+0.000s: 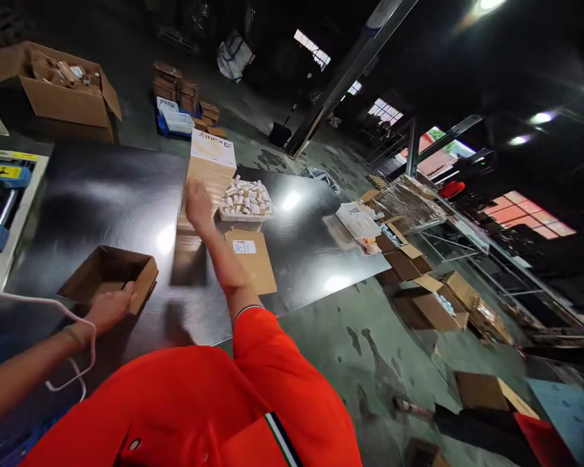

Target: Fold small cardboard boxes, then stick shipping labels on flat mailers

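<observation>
My left hand [113,307] is closed on the near wall of an open cardboard box [85,279], which sits on the dark table. Further forward, my right hand [199,204] reaches to the side of a tall stack of flat boxes [211,170], whose top one has a white lid with "beauty" print. Motion smears its fingers, so their grip on the stack cannot be made out. Right of the stack stands a white basket [246,217] heaped with small white-and-tan rolls or bottles. A flat cardboard piece with a white label [260,269] lies in front of that basket.
A white cable [34,299] crosses near my left wrist. At the left edge is a roller conveyor [2,214]. A big carton of packets [68,100] stands beyond the dark table [111,188]. Another white basket [357,222] and open cartons [431,308] are to the right.
</observation>
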Demonstrator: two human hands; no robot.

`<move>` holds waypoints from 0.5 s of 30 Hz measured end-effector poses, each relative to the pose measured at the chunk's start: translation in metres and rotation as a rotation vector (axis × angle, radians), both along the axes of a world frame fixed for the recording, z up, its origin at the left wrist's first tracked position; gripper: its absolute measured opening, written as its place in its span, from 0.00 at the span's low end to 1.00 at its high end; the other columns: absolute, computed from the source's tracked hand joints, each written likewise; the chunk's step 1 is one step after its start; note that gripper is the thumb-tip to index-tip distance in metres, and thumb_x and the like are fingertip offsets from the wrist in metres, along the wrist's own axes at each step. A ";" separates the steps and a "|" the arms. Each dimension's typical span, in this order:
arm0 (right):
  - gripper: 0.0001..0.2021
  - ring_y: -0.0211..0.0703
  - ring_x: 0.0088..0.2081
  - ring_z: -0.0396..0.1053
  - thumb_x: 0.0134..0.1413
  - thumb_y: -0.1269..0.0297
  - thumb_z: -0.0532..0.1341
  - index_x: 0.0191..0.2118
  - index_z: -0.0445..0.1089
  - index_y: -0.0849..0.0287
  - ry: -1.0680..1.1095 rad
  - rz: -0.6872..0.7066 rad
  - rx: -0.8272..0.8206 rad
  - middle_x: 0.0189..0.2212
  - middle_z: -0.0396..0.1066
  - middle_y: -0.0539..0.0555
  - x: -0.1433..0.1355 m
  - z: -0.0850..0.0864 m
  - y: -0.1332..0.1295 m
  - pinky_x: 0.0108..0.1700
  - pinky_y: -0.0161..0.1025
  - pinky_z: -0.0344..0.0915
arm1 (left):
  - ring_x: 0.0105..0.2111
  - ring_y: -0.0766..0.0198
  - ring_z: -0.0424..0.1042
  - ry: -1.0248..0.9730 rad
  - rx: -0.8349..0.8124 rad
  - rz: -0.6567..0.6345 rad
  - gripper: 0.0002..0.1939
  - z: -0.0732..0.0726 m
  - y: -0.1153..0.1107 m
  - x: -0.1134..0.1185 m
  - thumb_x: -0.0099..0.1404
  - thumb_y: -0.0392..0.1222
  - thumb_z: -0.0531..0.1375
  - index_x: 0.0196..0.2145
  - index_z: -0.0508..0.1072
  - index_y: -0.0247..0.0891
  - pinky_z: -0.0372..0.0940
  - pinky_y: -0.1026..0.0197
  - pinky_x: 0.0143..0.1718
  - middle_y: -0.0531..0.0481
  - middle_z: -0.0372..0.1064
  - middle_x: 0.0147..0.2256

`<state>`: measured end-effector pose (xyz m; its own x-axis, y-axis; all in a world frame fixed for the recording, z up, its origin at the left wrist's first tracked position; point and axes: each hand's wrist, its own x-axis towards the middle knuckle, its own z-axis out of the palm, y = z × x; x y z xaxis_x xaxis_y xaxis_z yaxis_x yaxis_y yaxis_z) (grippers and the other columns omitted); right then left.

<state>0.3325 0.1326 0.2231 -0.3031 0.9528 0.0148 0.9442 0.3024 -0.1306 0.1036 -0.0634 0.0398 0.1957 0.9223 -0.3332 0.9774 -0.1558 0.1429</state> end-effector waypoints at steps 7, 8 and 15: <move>0.28 0.51 0.70 0.68 0.76 0.81 0.40 0.72 0.63 0.84 -0.201 -0.086 0.330 0.67 0.66 0.83 0.065 0.070 0.082 0.72 0.49 0.62 | 0.44 0.32 0.86 -0.028 0.007 -0.016 0.24 -0.014 0.000 0.027 0.77 0.36 0.47 0.61 0.74 0.24 0.76 0.41 0.45 0.21 0.82 0.38; 0.28 0.52 0.69 0.69 0.76 0.81 0.40 0.71 0.65 0.84 -0.201 -0.073 0.351 0.65 0.69 0.81 0.065 0.074 0.075 0.71 0.50 0.63 | 0.45 0.32 0.86 -0.045 0.007 0.001 0.24 -0.012 0.002 0.031 0.78 0.35 0.47 0.62 0.74 0.22 0.76 0.42 0.46 0.21 0.82 0.38; 0.31 0.54 0.68 0.71 0.79 0.72 0.42 0.80 0.56 0.71 0.036 0.182 0.392 0.67 0.68 0.69 0.001 0.036 -0.016 0.71 0.51 0.69 | 0.49 0.49 0.84 -0.140 -0.045 0.193 0.26 -0.020 0.006 0.058 0.86 0.46 0.53 0.71 0.67 0.26 0.77 0.44 0.56 0.32 0.81 0.49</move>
<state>0.3336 0.1169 0.2587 -0.4582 0.8041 0.3787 0.8679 0.4967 -0.0045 0.1620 -0.0570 0.0199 0.0642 0.9318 -0.3572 0.9587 0.0418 0.2813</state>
